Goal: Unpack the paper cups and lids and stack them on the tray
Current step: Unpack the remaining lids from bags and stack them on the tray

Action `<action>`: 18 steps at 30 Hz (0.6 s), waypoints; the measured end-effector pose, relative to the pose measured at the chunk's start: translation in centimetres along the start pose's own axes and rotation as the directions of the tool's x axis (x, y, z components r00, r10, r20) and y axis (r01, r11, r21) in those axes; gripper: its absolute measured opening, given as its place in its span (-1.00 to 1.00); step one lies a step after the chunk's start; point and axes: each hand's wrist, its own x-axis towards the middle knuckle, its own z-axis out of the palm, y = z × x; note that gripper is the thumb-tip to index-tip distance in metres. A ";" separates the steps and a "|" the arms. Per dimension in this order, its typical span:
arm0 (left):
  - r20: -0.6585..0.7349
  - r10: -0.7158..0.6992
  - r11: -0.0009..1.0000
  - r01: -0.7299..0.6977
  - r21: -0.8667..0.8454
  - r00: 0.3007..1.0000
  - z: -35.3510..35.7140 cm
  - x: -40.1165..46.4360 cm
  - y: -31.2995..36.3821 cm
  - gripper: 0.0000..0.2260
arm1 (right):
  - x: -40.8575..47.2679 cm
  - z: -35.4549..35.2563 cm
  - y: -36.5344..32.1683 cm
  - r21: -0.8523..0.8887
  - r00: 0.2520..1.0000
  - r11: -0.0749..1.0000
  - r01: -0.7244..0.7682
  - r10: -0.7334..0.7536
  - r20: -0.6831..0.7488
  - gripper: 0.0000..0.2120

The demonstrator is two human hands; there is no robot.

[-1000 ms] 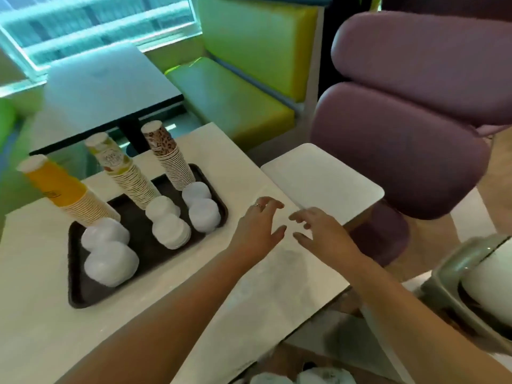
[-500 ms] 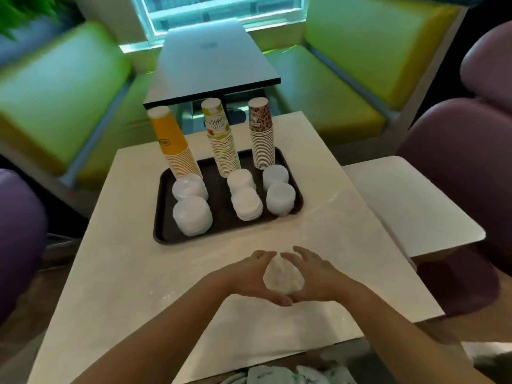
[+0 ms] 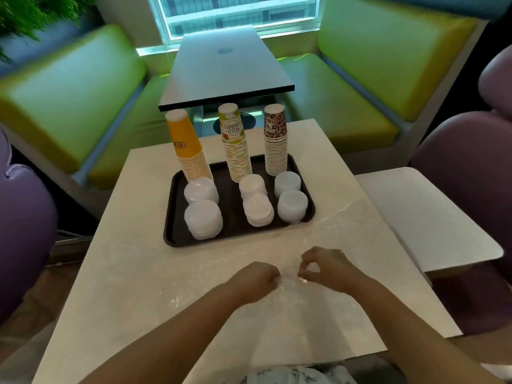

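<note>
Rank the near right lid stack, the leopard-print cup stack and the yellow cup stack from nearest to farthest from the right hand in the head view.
From the right hand:
1. Near right lid stack, at the tray's front right corner.
2. Leopard-print cup stack, at the back right of the tray.
3. Yellow cup stack, at the back left.

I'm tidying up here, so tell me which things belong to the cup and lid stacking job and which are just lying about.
Job: cup stacks, lid stacks, tray, clear wrap pinched by left hand and right hand.
Lying about: side table, green benches, far table.
</note>
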 end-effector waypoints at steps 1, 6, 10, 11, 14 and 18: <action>0.006 -0.020 0.988 0.020 -0.155 1.000 -0.8 0.2 -0.2 -0.78 | 0.1 -0.6 0.1 0.026 0.996 1.000 -0.006 0.008 -0.087 -0.78; 0.010 -0.054 0.707 0.046 -0.706 0.998 -4.5 0.5 0.0 -0.81 | 0.1 -3.4 -0.1 0.327 0.727 0.944 0.054 0.187 -0.661 -0.61; 0.016 -0.042 0.468 0.034 -0.883 0.999 -6.2 0.6 0.1 -0.77 | -0.9 -4.9 -1.1 0.563 0.602 0.809 0.170 0.367 -0.709 -0.33; 0.010 -0.046 0.396 0.027 -0.918 0.999 -6.5 0.7 0.2 -0.75 | -1.1 -5.2 -1.4 0.646 0.646 0.744 0.169 0.411 -0.643 -0.22; -0.012 -0.028 0.217 -0.005 -0.976 1.000 -6.7 1.0 1.2 -0.71 | -1.1 -5.1 -2.9 0.847 0.826 0.525 0.082 0.440 -0.352 0.03; -0.025 0.023 -0.001 -0.025 -1.000 0.999 -6.8 1.3 2.7 -0.72 | -1.0 -4.1 -4.1 0.964 0.969 0.265 0.028 0.231 -0.092 -0.15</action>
